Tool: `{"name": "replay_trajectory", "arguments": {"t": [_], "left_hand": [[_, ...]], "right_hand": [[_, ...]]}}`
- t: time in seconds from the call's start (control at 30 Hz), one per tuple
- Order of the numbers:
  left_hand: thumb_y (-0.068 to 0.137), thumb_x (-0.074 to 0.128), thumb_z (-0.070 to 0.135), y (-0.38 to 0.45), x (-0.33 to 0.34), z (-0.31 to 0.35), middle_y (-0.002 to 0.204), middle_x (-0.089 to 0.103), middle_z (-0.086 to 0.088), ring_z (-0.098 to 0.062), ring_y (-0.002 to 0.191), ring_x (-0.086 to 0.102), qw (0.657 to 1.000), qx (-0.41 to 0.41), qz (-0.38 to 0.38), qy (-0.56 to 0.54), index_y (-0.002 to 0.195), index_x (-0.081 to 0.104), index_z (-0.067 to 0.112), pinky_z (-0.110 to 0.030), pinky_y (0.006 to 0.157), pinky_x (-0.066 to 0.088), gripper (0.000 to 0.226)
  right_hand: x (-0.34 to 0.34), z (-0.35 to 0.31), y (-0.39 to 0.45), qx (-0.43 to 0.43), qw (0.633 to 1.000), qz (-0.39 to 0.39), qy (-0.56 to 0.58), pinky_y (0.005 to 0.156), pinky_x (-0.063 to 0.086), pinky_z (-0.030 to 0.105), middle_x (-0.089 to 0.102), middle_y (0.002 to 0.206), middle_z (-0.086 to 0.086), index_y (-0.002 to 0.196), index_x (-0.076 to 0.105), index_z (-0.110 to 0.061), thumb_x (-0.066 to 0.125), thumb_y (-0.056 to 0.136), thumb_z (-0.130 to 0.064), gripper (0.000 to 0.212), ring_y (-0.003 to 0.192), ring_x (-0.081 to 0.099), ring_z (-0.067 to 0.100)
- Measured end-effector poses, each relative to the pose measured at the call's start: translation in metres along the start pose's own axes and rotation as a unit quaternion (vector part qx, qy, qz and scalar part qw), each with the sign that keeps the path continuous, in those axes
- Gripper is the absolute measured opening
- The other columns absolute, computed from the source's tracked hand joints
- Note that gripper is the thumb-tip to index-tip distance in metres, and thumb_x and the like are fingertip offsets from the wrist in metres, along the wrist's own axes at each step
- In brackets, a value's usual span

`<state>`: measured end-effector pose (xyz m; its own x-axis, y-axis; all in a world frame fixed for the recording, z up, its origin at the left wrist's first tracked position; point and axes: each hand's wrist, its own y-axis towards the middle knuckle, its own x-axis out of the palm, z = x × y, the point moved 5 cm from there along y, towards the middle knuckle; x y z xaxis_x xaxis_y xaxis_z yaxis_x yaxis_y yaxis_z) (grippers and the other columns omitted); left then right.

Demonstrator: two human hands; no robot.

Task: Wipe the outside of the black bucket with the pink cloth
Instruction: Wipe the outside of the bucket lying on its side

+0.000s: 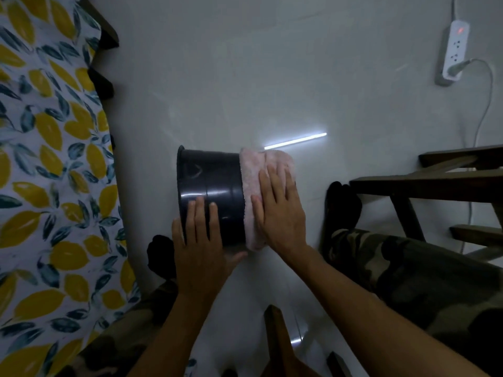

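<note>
The black bucket lies on its side on the pale floor, its rim pointing left. The pink cloth is draped over the bucket's right end, near its base. My right hand lies flat on the cloth with fingers spread, pressing it against the bucket. My left hand grips the bucket's near side by the rim, fingers over the wall and thumb underneath.
A bed with a yellow leaf-print sheet fills the left side. Dark wooden furniture legs stand to the right, and another wooden piece sits near the bottom. A white power strip with a cable lies at the far right. My legs in camouflage trousers flank the bucket.
</note>
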<state>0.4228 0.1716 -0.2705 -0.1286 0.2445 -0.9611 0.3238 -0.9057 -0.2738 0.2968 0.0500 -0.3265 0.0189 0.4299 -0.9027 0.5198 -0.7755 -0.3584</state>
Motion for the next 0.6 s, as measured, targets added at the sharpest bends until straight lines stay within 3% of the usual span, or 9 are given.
{"name": "replay_trajectory", "arguments": {"t": [0.17, 0.27, 0.33, 0.5, 0.6], "left_hand": [[0.067, 0.048, 0.096, 0.037, -0.031, -0.018, 0.164, 0.027, -0.021, -0.037, 0.150, 0.030, 0.997, 0.048, 0.056, 0.006, 0.155, 0.032, 0.002, -0.057, 0.121, 0.011, 0.129], [0.054, 0.038, 0.106, 0.072, -0.033, -0.028, 0.169, 0.010, -0.018, -0.033, 0.157, 0.009, 0.996, 0.055, -0.058, 0.034, 0.160, 0.015, 0.005, -0.057, 0.124, 0.003, 0.149], [0.043, 0.033, 0.111, 0.083, -0.026, -0.031, 0.170, 0.007, -0.016, -0.031, 0.157, 0.006, 0.987, 0.052, -0.144, 0.050, 0.161, 0.007, 0.007, -0.056, 0.125, 0.002, 0.159], [0.041, 0.024, 0.113, 0.077, -0.013, -0.027, 0.168, 0.012, -0.020, -0.033, 0.156, 0.010, 0.979, 0.070, -0.171, 0.084, 0.160, 0.013, 0.002, -0.055, 0.126, 0.000, 0.162], [0.047, 0.030, 0.111, 0.059, -0.008, -0.023, 0.162, 0.028, -0.025, -0.038, 0.152, 0.026, 0.985, 0.078, -0.140, 0.055, 0.155, 0.030, -0.002, -0.059, 0.124, 0.011, 0.156]], "right_hand": [[0.013, 0.005, -0.034, -0.027, 0.998, 0.029, 0.040, 0.127, 0.023, 0.054, 0.009, 0.174, 0.020, 0.166, 0.013, -0.006, 0.008, 0.111, -0.052, 0.072, 0.161, 0.008, 0.037], [0.021, 0.003, -0.054, -0.044, 0.997, 0.039, 0.044, 0.123, 0.029, 0.056, 0.014, 0.173, 0.021, 0.165, 0.019, -0.004, 0.013, 0.112, -0.050, 0.070, 0.160, 0.013, 0.038], [0.026, 0.002, -0.062, -0.054, 0.997, 0.036, 0.036, 0.123, 0.030, 0.057, 0.013, 0.173, 0.020, 0.165, 0.018, -0.005, 0.014, 0.113, -0.049, 0.068, 0.160, 0.012, 0.039], [0.022, 0.001, -0.051, -0.129, 0.991, 0.034, 0.005, 0.121, 0.031, 0.062, 0.023, 0.170, 0.021, 0.163, 0.028, -0.005, 0.024, 0.113, -0.043, 0.063, 0.157, 0.021, 0.045], [0.020, -0.014, -0.036, -0.213, 0.977, 0.019, -0.018, 0.127, 0.018, 0.060, 0.015, 0.173, 0.018, 0.166, 0.019, -0.009, 0.021, 0.112, -0.048, 0.067, 0.160, 0.012, 0.039]]}}
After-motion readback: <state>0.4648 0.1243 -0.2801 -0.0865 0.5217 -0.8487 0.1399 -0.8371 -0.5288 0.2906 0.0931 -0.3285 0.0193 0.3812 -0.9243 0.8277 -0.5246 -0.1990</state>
